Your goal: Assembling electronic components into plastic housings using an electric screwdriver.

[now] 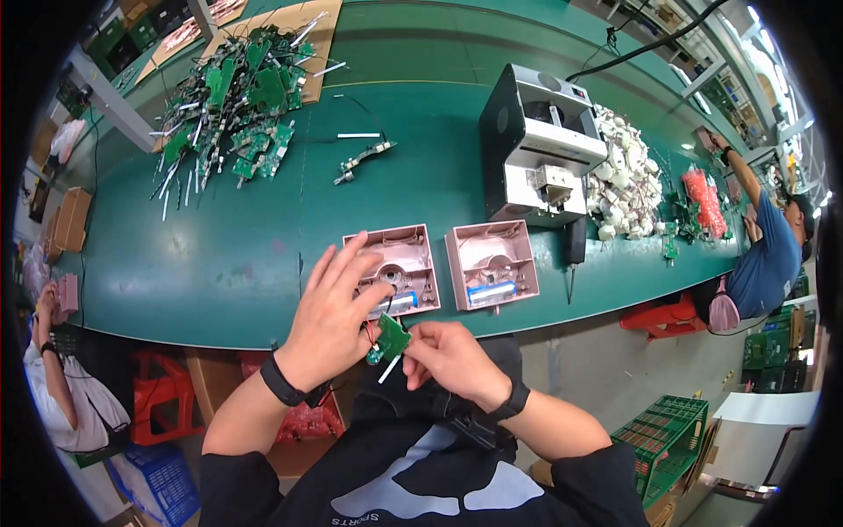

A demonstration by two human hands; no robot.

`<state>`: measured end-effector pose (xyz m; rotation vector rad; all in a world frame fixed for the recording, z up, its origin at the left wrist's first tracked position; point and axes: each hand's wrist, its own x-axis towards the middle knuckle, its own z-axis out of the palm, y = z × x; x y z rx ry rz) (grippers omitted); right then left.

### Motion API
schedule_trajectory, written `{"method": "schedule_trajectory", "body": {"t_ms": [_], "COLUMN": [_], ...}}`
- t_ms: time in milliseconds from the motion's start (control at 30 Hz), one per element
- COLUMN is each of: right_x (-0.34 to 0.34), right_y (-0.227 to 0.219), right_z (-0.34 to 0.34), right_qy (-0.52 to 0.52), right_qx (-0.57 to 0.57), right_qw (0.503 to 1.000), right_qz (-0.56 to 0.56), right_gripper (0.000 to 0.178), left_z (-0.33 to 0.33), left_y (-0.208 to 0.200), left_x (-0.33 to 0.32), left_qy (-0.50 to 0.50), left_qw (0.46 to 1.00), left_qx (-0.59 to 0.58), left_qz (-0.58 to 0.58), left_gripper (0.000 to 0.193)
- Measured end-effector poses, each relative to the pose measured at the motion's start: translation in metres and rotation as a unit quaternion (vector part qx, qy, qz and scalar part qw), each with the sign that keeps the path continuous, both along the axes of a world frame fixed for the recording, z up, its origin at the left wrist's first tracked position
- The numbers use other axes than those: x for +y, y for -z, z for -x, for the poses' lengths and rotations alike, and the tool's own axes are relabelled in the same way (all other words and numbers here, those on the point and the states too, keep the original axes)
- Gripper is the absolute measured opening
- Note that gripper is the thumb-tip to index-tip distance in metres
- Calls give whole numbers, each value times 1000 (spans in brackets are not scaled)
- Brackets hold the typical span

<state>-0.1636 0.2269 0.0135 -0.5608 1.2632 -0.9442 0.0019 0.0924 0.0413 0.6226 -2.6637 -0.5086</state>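
The right hand point(457, 356) has its fingers clamped on the edge of a thin, flat green board point(394, 334), just in front of the desk's near edge. A stiff white strip point(388, 370) sticks out below the board, and thin red wires point(371, 332) curl at its left side. The left hand point(327, 327) is beside it, its outer fingers spread over the left box point(429, 263); its thumb comes close to the wires, but whether it grips them I cannot tell.

The left box and the right box point(531, 263) are open, pink, smooth-walled rectangles, apparently plastic, with moulded ribs and a rounded middle part. The right box holds a glossy blue cylinder point(492, 294).

On the flat green desk point(211, 263), a tangled heap point(241, 101) of boards, wires and white strips lies at the far left, partly on a brown sheet point(327, 35). A boxy black-and-silver machine point(544, 145) stands upright at the right, near a slim-shafted driver point(574, 244) and a pile of rounded, glossy white parts point(625, 171).
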Motion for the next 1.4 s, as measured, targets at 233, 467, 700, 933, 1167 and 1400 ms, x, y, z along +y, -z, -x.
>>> {"method": "schedule_trajectory", "body": {"t_ms": [233, 467, 700, 933, 1167, 1400], "right_x": [-6, -5, 18, 53, 68, 59], "right_y": [0, 3, -42, -52, -61, -85], "right_z": [1, -10, 19, 74, 71, 81], "right_qy": [-35, -118, -159, -124, -42, 20], "right_qx": [421, 523, 551, 473, 352, 404], "right_qw": [885, 799, 768, 843, 921, 881], "right_qz": [193, 272, 283, 225, 158, 247], "right_gripper": [14, 13, 22, 19, 15, 17], "left_z": [27, 25, 27, 5, 46, 61], "left_y": [-4, -6, -12, -63, -34, -23], "left_x": [-11, -12, -7, -44, -142, -160], "left_qy": [-16, -37, -25, 115, -100, -88], "left_qw": [1000, 998, 997, 990, 987, 984], "left_qx": [-15, -39, -70, -68, 91, 140], "left_qz": [12, 15, 19, -53, -88, 71], "left_gripper": [45, 44, 45, 47, 36, 15]}}
